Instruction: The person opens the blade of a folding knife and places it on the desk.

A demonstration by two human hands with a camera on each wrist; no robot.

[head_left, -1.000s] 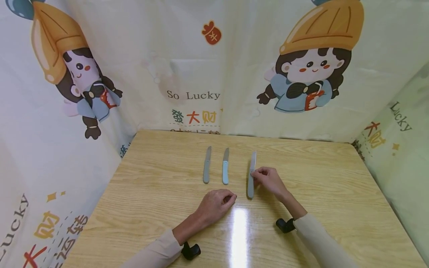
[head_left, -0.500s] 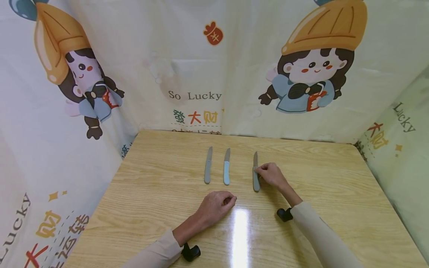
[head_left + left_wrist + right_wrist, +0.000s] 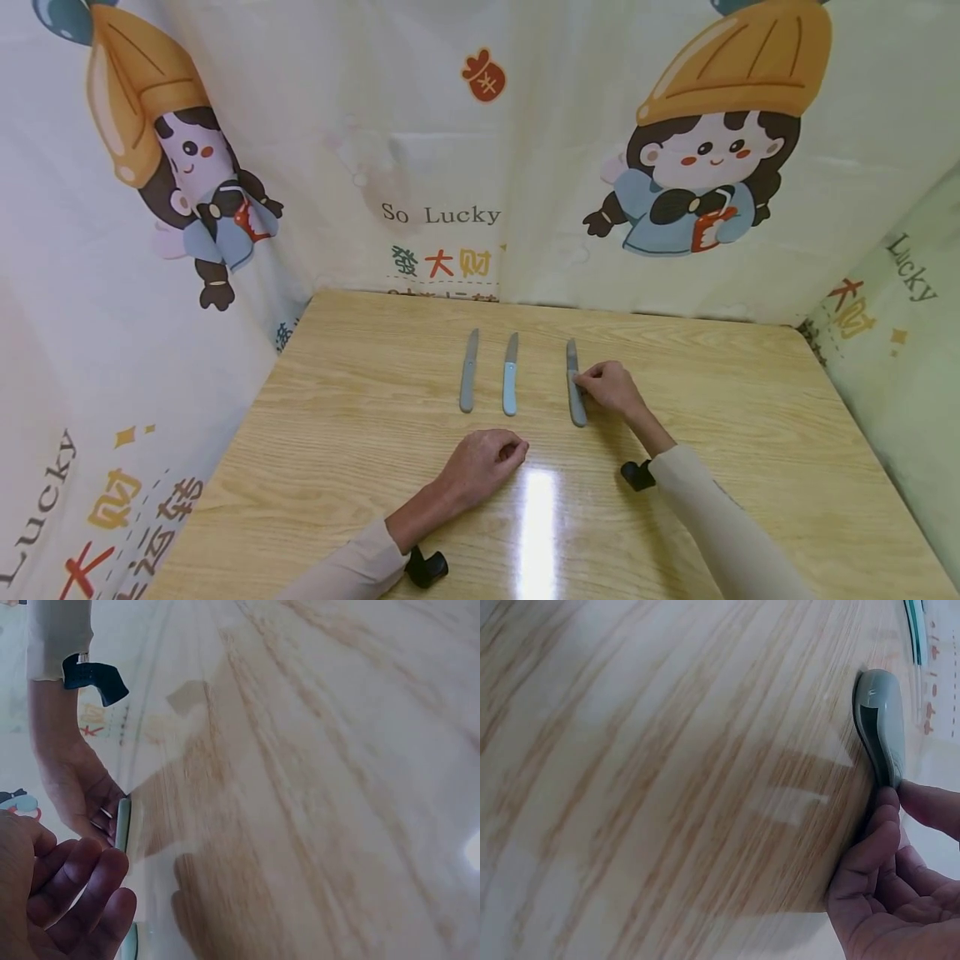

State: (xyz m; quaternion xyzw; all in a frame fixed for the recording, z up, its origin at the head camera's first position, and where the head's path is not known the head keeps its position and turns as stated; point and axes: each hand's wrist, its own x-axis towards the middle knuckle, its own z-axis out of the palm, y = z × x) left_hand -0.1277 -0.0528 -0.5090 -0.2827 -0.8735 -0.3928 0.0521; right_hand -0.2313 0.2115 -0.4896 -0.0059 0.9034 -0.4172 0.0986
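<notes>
The right hand (image 3: 611,390) pinches the rightmost knife (image 3: 575,385), best slid flat on the desk (image 3: 750,433) parallel to its neighbours; the left hand (image 3: 483,460) rests loosely curled, holding nothing.

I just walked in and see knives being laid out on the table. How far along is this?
Two knives, a grey one and a light blue one, already lie side by side, pointing away. The right hand pinches a third knife, which lies flat but with a wider gap and slightly slanted, so it probably needs lining up. The left hand rests loosely curled on the table, holding nothing.
</notes>
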